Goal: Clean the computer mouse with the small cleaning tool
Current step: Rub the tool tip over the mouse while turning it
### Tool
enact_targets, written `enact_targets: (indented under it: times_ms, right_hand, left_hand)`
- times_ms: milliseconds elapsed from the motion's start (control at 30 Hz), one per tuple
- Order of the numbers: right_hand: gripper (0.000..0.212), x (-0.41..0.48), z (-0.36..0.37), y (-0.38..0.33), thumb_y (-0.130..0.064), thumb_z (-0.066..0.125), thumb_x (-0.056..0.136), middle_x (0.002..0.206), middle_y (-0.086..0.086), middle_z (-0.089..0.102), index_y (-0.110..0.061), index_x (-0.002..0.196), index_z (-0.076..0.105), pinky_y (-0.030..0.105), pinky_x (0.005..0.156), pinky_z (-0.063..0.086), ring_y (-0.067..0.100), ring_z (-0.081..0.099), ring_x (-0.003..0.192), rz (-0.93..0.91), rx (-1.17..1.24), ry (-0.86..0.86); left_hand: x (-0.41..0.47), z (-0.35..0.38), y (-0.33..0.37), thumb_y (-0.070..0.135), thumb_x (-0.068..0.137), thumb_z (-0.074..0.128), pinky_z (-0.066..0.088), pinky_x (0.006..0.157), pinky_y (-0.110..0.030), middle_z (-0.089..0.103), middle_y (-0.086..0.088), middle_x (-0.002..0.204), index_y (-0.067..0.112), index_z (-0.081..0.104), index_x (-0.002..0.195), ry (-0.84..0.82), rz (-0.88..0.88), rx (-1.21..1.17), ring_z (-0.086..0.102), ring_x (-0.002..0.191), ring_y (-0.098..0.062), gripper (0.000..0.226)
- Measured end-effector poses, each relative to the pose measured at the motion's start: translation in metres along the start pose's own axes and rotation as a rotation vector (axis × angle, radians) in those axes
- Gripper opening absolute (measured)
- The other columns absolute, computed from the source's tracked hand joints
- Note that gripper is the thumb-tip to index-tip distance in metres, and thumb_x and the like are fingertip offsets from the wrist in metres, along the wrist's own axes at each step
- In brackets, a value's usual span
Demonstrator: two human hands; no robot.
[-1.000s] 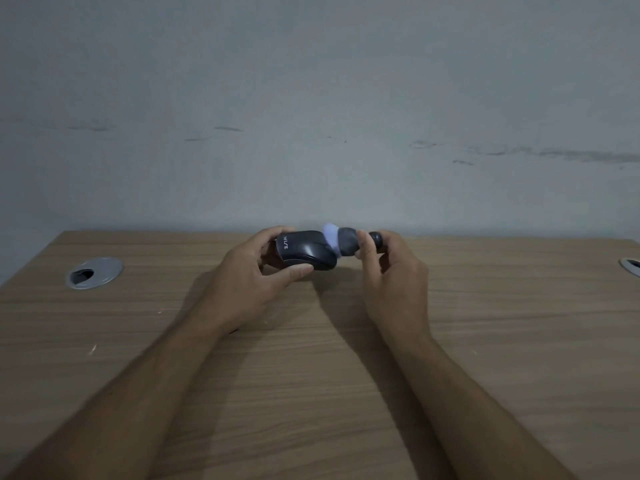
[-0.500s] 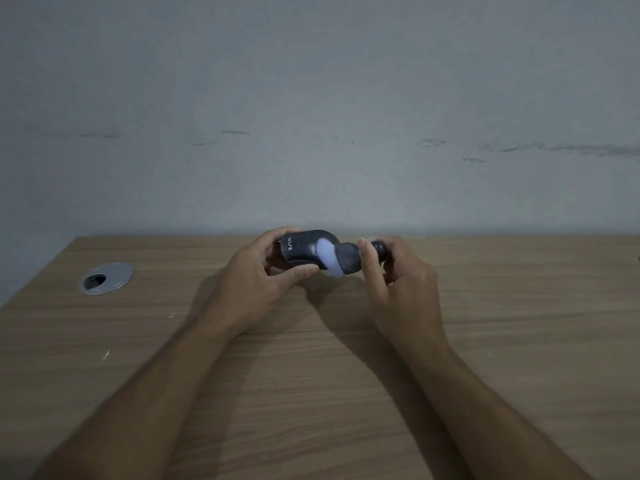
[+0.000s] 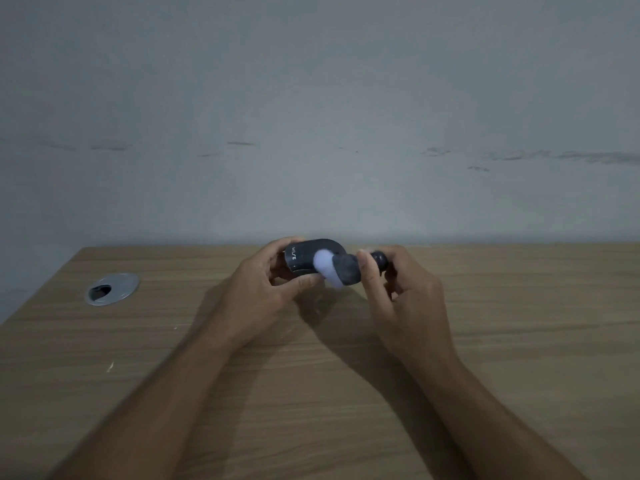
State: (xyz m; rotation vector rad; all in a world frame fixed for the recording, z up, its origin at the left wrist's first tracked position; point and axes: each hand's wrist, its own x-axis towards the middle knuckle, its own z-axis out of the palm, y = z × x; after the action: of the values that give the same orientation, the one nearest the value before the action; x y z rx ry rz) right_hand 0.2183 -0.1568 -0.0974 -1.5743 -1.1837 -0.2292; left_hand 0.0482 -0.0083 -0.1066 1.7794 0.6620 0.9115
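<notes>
A dark grey computer mouse (image 3: 304,255) with white lettering is held just above the wooden desk (image 3: 311,375) near its far edge. My left hand (image 3: 263,289) grips it from the left, thumb underneath. My right hand (image 3: 398,289) pinches the dark handle of the small cleaning tool (image 3: 346,270), a stubby brush with a grey head and a pale, soft tip. That pale tip presses against the mouse's right side. The mouse's left end is hidden behind my fingers.
A round silver cable grommet (image 3: 111,289) is set into the desk at the left. A plain grey wall stands right behind the desk's far edge. A few small white specks lie on the wood at the left.
The brush tip has slid from the top of the mouse down across its right side. Both hands sit slightly lower in view as my head shifted.
</notes>
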Motion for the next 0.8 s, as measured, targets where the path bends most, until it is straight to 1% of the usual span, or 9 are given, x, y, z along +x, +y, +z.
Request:
enact_targets:
  times_ms: [100, 200, 300, 367, 467, 533, 633, 733, 800]
  right_hand:
    - [0.018, 0.004, 0.004, 0.005, -0.025, 0.069, 0.107, 0.066, -0.02, 0.056, -0.032, 0.092, 0.063, 0.007, 0.058, 0.035, 0.001, 0.056, 0.058, 0.032, -0.055, 0.054]
    - [0.017, 0.009, 0.004, 0.01, -0.027, 0.069, 0.108, 0.063, -0.017, 0.054, -0.031, 0.092, 0.065, 0.006, 0.058, 0.037, 0.001, 0.057, 0.058, 0.127, -0.058, 0.099]
    - [0.008, 0.002, 0.003, 0.002, -0.026, 0.069, 0.106, 0.076, -0.017, 0.062, -0.021, 0.103, 0.074, 0.006, 0.062, 0.037, -0.003, 0.055, 0.06, -0.024, -0.038, 0.011]
    - [0.01, 0.003, 0.005, 0.007, -0.026, 0.069, 0.106, 0.082, -0.013, 0.064, -0.018, 0.103, 0.075, 0.008, 0.066, 0.035, -0.008, 0.052, 0.066, -0.053, -0.077, 0.009]
    - [0.014, 0.007, 0.009, 0.013, -0.028, 0.069, 0.107, 0.079, -0.007, 0.066, -0.017, 0.101, 0.075, 0.024, 0.067, 0.04, 0.009, 0.055, 0.063, 0.025, -0.087, 0.103]
    - [0.016, 0.004, 0.01, 0.002, -0.028, 0.068, 0.107, 0.088, -0.005, 0.072, -0.014, 0.107, 0.076, 0.02, 0.071, 0.044, 0.009, 0.059, 0.07, -0.072, -0.032, 0.069]
    - [0.021, -0.001, 0.014, -0.011, -0.028, 0.065, 0.107, 0.096, -0.007, 0.071, -0.01, 0.111, 0.076, 0.006, 0.078, 0.039, -0.007, 0.054, 0.076, -0.227, -0.021, 0.004]
    - [0.023, 0.005, 0.015, 0.003, -0.033, 0.064, 0.107, 0.091, -0.011, 0.065, -0.012, 0.108, 0.075, 0.014, 0.074, 0.038, -0.002, 0.048, 0.07, -0.076, -0.084, 0.098]
    - [0.024, 0.004, 0.012, 0.005, -0.034, 0.064, 0.107, 0.091, -0.011, 0.067, -0.013, 0.109, 0.076, 0.015, 0.074, 0.039, 0.0, 0.049, 0.07, -0.057, -0.088, 0.107]
  left_hand:
    - [0.001, -0.001, -0.001, 0.017, 0.088, 0.094, 0.063, 0.102, -0.032, 0.085, 0.009, 0.13, 0.025, 0.07, 0.143, -0.008, 0.009, 0.017, 0.08, 0.12, -0.007, 0.061]
    - [0.0, -0.001, 0.002, 0.017, 0.09, 0.093, 0.063, 0.101, -0.028, 0.085, 0.008, 0.129, 0.022, 0.069, 0.147, -0.004, 0.013, 0.032, 0.08, 0.119, -0.005, 0.062]
    - [0.001, -0.002, -0.001, 0.016, 0.087, 0.095, 0.066, 0.101, -0.038, 0.086, 0.007, 0.125, 0.021, 0.072, 0.142, 0.032, 0.015, 0.069, 0.082, 0.115, -0.009, 0.06]
    - [0.001, 0.001, 0.0, 0.021, 0.083, 0.099, 0.068, 0.091, -0.034, 0.088, 0.007, 0.113, 0.022, 0.076, 0.133, 0.072, 0.041, 0.132, 0.083, 0.1, -0.008, 0.055]
    - [-0.002, 0.005, 0.004, 0.029, 0.077, 0.102, 0.064, 0.079, -0.021, 0.089, 0.008, 0.099, 0.023, 0.08, 0.123, 0.139, 0.085, 0.204, 0.082, 0.085, -0.002, 0.051]
    - [-0.002, 0.005, 0.006, 0.037, 0.075, 0.101, 0.063, 0.076, -0.018, 0.087, 0.012, 0.098, 0.024, 0.08, 0.12, 0.157, 0.102, 0.245, 0.079, 0.085, 0.006, 0.052]
    - [-0.003, 0.004, 0.007, 0.05, 0.068, 0.093, 0.061, 0.08, -0.016, 0.084, 0.016, 0.101, 0.025, 0.08, 0.121, 0.179, 0.138, 0.322, 0.074, 0.088, 0.018, 0.06]
    - [-0.003, 0.006, 0.004, 0.035, 0.072, 0.102, 0.057, 0.067, -0.013, 0.086, 0.011, 0.09, 0.021, 0.081, 0.118, 0.205, 0.131, 0.283, 0.073, 0.072, 0.012, 0.052]
    - [-0.003, 0.008, 0.003, 0.035, 0.073, 0.102, 0.053, 0.066, -0.01, 0.085, 0.012, 0.088, 0.021, 0.081, 0.117, 0.213, 0.141, 0.29, 0.072, 0.07, 0.012, 0.051]
